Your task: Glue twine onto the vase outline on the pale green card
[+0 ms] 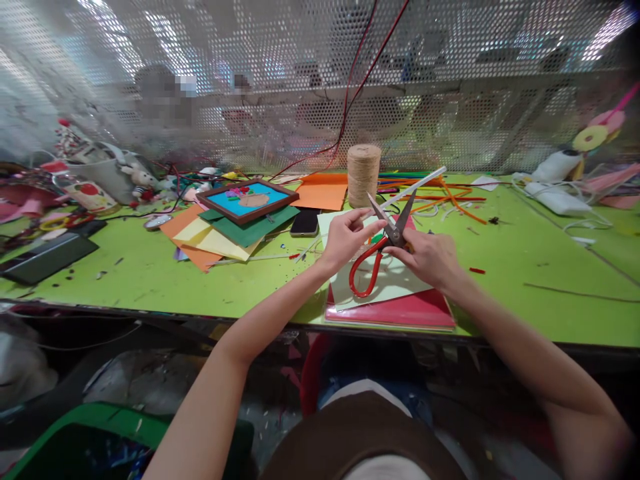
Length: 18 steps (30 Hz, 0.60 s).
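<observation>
My right hand (430, 257) is closed around a pair of scissors (395, 235) with red handles. Their dark blades stand apart and point away from me, with one red handle loop hanging below the grip. My left hand (347, 237) is closed in a pinch beside the blades. A thin white fuzzy stem (417, 185) runs from near its fingertips across the blades towards the upper right. Under both hands lies a pale green sheet (350, 293), on top of a red sheet stack (390, 310). Small green pieces on the sheet are partly hidden.
Behind my hands stands a twine spool (364, 175). Orange stems (463, 200) lie to its right. Leftward are a framed picture (247, 200), coloured papers (215, 237) and a phone (305, 223). A white power strip (560, 197) sits far right; a perforated metal panel (280, 100) rises behind.
</observation>
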Each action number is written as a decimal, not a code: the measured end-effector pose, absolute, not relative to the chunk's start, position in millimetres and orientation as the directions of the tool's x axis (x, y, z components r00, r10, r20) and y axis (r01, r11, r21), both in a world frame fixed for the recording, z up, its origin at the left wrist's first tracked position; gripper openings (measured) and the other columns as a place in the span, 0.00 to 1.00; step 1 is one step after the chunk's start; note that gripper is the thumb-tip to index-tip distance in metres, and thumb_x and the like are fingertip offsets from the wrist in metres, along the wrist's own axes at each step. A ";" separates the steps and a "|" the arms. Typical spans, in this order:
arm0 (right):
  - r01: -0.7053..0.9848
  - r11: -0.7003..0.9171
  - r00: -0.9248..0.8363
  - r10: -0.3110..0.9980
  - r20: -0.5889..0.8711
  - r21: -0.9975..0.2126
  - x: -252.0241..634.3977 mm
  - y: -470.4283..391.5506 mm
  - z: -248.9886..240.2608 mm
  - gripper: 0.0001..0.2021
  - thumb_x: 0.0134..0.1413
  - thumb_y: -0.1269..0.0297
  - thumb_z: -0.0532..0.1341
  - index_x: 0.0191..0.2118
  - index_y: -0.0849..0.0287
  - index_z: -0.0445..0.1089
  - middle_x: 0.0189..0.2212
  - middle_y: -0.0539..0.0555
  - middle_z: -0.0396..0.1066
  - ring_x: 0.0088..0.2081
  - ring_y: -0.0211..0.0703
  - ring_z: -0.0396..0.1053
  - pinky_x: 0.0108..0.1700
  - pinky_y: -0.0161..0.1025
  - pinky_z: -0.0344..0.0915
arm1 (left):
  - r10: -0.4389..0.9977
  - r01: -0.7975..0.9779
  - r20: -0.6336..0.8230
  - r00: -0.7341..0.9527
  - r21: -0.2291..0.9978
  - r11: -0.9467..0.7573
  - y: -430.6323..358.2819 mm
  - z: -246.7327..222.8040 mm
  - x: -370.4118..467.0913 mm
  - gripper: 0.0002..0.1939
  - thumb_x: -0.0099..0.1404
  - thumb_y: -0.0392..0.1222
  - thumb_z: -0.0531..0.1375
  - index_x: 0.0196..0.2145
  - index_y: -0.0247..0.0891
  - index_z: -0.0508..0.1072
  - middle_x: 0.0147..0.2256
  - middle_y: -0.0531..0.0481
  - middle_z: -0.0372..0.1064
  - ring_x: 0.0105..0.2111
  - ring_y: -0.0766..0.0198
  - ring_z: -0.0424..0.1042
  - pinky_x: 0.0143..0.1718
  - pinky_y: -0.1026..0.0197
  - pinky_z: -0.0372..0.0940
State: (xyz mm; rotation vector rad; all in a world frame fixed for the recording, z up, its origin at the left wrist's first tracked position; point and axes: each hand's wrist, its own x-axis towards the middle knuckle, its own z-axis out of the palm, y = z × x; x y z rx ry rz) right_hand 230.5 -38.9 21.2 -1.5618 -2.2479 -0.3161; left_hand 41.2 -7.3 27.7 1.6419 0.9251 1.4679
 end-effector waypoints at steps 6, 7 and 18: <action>0.940 0.327 -0.236 0.832 0.502 -0.100 234.2 -36.9 21.6 0.40 0.59 0.31 0.39 0.41 0.61 0.75 0.29 0.61 0.76 0.27 0.46 0.67 0.29 0.38 0.47 | 0.883 0.021 0.461 0.084 0.885 -0.465 -5.0 28.7 39.5 0.23 0.54 0.57 0.67 0.38 0.34 0.80 0.20 0.59 0.49 0.22 0.72 0.47 0.23 0.65 0.45; 0.940 0.322 -0.223 0.827 0.516 -0.109 235.3 -36.5 22.2 0.40 0.59 0.31 0.39 0.41 0.61 0.75 0.29 0.61 0.75 0.27 0.46 0.67 0.29 0.38 0.47 | 0.884 0.022 0.461 0.078 0.886 -0.464 -4.4 28.8 39.2 0.23 0.54 0.57 0.67 0.37 0.34 0.80 0.20 0.59 0.50 0.22 0.72 0.47 0.23 0.65 0.45; 0.938 0.334 -0.236 0.812 0.533 -0.094 237.4 -35.4 23.1 0.43 0.56 0.28 0.36 0.35 0.61 0.74 0.26 0.60 0.74 0.25 0.45 0.64 0.28 0.38 0.46 | 0.891 -0.029 0.453 0.020 0.891 -0.452 1.3 27.1 38.4 0.14 0.60 0.49 0.62 0.31 0.35 0.81 0.29 0.50 0.75 0.30 0.68 0.68 0.33 0.66 0.61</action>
